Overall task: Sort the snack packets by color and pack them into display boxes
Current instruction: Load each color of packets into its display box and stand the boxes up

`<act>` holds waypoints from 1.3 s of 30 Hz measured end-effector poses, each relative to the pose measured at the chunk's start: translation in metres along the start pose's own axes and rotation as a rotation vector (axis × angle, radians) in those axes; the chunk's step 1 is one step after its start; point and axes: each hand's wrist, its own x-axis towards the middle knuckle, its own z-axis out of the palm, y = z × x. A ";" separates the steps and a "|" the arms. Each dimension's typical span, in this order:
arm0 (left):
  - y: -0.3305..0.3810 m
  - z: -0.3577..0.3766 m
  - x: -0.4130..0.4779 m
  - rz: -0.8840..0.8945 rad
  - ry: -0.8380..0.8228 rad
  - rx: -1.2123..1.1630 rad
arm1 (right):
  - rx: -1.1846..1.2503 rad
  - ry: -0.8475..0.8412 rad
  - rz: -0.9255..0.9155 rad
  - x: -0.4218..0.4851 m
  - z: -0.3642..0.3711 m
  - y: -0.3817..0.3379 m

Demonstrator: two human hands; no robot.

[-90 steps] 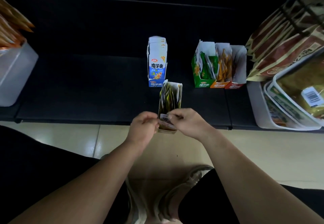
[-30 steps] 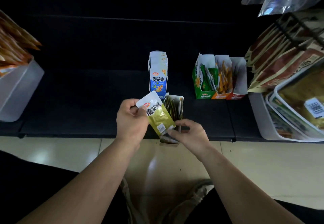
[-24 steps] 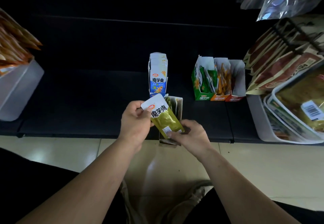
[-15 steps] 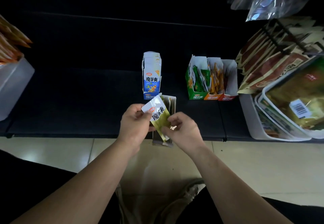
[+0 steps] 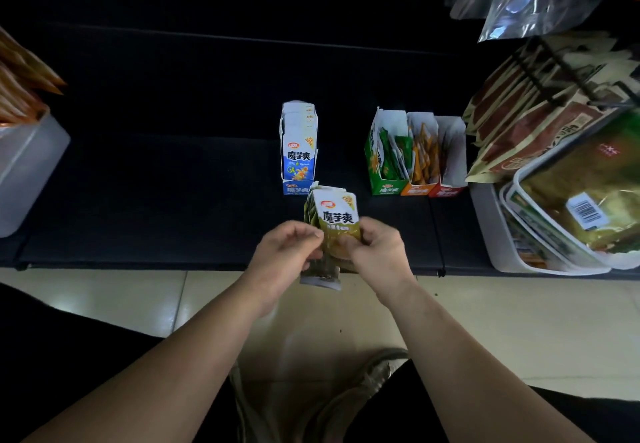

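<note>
An olive-green snack packet with a white top stands upright at the front of the olive display box, which sits on the dark shelf's front edge. My left hand pinches the packet's left side and my right hand pinches its right side. More olive packets show just behind it in the box. Further back stands a blue display box full of blue packets. To the right are a green box, an orange box and a red box side by side.
A white bin with large snack bags stands at the right, with more bags stacked above it. A translucent bin with orange packets is at the left. The black shelf lies between. Bags hang overhead.
The olive packet, held tilted above the box a second ago, has been turned upright and lowered into the front of the olive box. Both hands have closed in on it.
</note>
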 end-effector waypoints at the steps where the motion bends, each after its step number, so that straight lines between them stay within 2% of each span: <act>1: -0.004 0.000 0.000 0.003 0.039 0.028 | 0.076 0.008 0.032 -0.001 -0.002 -0.002; 4: -0.011 -0.004 0.003 0.024 0.104 0.115 | 0.203 -0.010 0.107 0.000 -0.004 -0.005; 11: -0.014 -0.005 0.002 0.111 0.055 0.179 | 0.236 -0.119 0.141 -0.001 -0.003 -0.009; 17: -0.020 -0.008 0.010 0.155 0.070 0.264 | 0.190 0.029 0.030 0.006 -0.013 -0.016; 21: -0.024 -0.010 0.015 0.140 0.134 0.273 | 0.169 -0.015 0.045 0.009 -0.009 -0.015; 24: -0.030 -0.015 0.014 0.047 0.127 0.281 | 0.091 -0.086 0.065 0.007 -0.004 -0.001; 26: -0.034 -0.018 0.012 0.005 0.118 0.287 | -0.043 -0.138 0.065 0.004 0.000 0.009; 28: -0.035 -0.020 0.012 -0.016 0.119 0.252 | -0.196 -0.170 0.025 0.003 0.002 0.018; 32: -0.030 -0.019 0.011 -0.025 0.095 0.232 | -0.325 -0.209 -0.002 0.004 0.004 0.020; 39: -0.030 -0.011 0.009 0.035 0.038 0.230 | -0.064 -0.179 0.174 0.006 -0.003 0.018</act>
